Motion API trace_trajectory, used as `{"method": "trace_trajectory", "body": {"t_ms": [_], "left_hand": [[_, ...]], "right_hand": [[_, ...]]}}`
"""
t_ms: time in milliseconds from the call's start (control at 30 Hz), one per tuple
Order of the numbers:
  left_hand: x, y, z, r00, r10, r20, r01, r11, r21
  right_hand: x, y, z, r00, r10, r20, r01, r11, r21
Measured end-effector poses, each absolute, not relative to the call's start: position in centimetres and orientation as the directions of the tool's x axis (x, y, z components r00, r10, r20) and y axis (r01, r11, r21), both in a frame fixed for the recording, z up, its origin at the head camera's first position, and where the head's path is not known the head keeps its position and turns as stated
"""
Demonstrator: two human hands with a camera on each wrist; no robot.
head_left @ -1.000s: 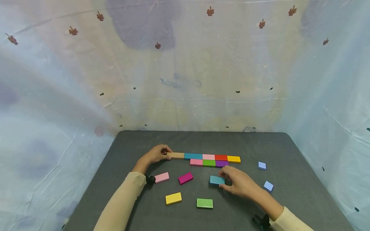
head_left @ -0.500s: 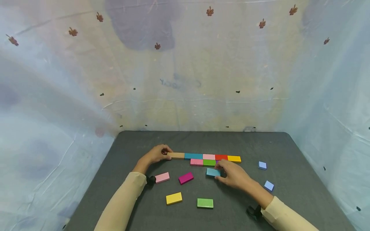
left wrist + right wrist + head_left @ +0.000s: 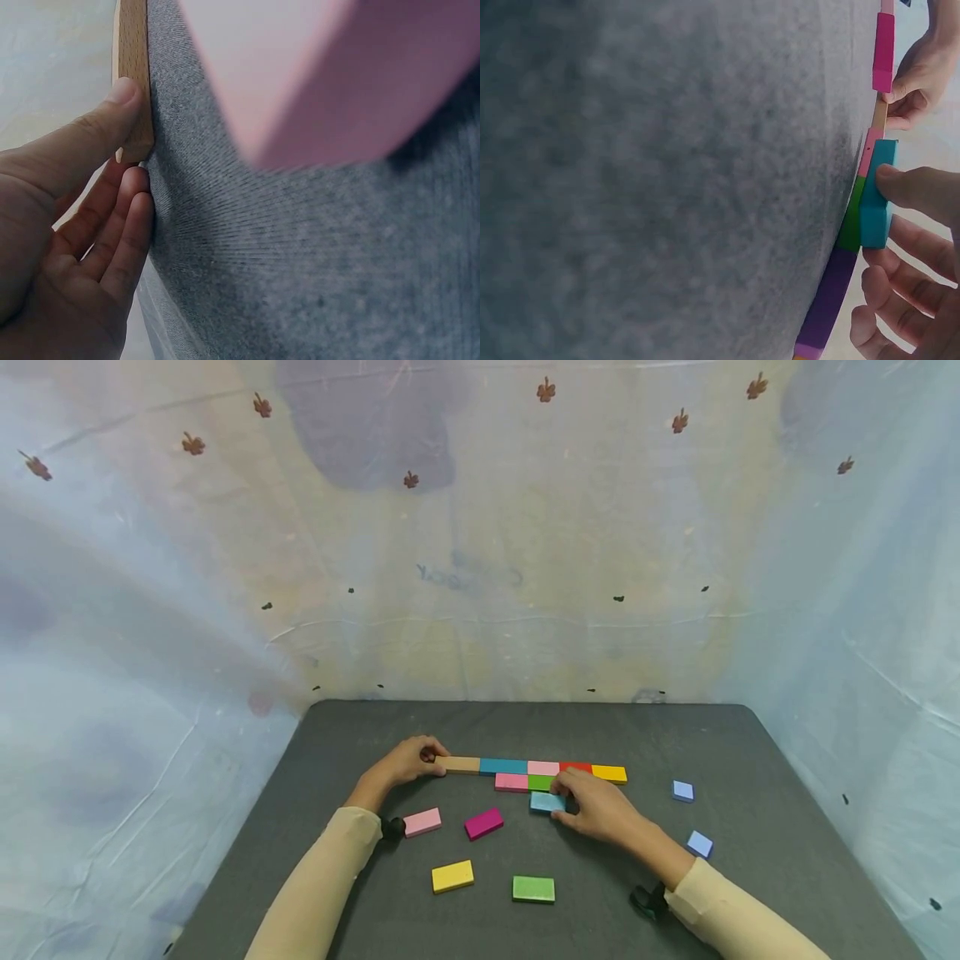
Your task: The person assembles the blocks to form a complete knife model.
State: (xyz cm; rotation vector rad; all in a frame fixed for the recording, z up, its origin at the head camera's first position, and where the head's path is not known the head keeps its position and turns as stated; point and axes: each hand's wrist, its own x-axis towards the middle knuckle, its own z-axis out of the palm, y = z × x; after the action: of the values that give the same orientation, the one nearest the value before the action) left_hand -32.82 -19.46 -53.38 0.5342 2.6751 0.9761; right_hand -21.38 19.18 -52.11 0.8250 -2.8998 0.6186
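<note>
A tan wooden block (image 3: 461, 765) forms the left end of a back row, followed by blue (image 3: 503, 767), pink, red and yellow (image 3: 610, 774) blocks. My left hand (image 3: 405, 762) pinches its outer end, thumb on the near side in the left wrist view. In front of that row lie a pink block (image 3: 512, 782), a green block (image 3: 539, 782) and a purple block (image 3: 829, 300), which my right hand (image 3: 600, 810) hides in the head view. Thumb and fingers of that hand pinch a light blue block (image 3: 545, 802) by its right end, close in front of the green one.
Nearer on the dark grey table (image 3: 360, 910) lie loose pink (image 3: 422, 822), magenta (image 3: 483, 824), yellow (image 3: 453, 877) and light green (image 3: 533, 889) blocks. Two small pale blue blocks (image 3: 682, 791) sit at the right. A patterned sheet (image 3: 480, 568) hangs behind the table.
My right hand has carried the light blue block leftward and away from me, up to the front row. My left hand stays at the tan block's end.
</note>
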Motion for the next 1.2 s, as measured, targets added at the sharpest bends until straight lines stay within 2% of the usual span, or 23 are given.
{"method": "trace_trajectory", "body": {"t_ms": [367, 733, 1200], "left_hand": [[-32.9, -19.3, -53.6, -0.906, 0.410, -0.107, 0.243, 0.711, 0.660], [-32.8, -19.3, -53.3, -0.902, 0.417, -0.110, 0.238, 0.694, 0.679], [-32.9, -19.4, -53.3, -0.904, 0.412, -0.115, 0.228, 0.691, 0.686]], "right_hand": [[-21.8, 18.5, -52.0, -0.867, -0.481, 0.131, -0.495, 0.800, -0.340], [-22.3, 18.4, -52.3, -0.864, -0.488, 0.122, -0.495, 0.783, -0.376], [-22.1, 18.0, -51.9, -0.870, -0.479, 0.112, -0.487, 0.803, -0.343]]}}
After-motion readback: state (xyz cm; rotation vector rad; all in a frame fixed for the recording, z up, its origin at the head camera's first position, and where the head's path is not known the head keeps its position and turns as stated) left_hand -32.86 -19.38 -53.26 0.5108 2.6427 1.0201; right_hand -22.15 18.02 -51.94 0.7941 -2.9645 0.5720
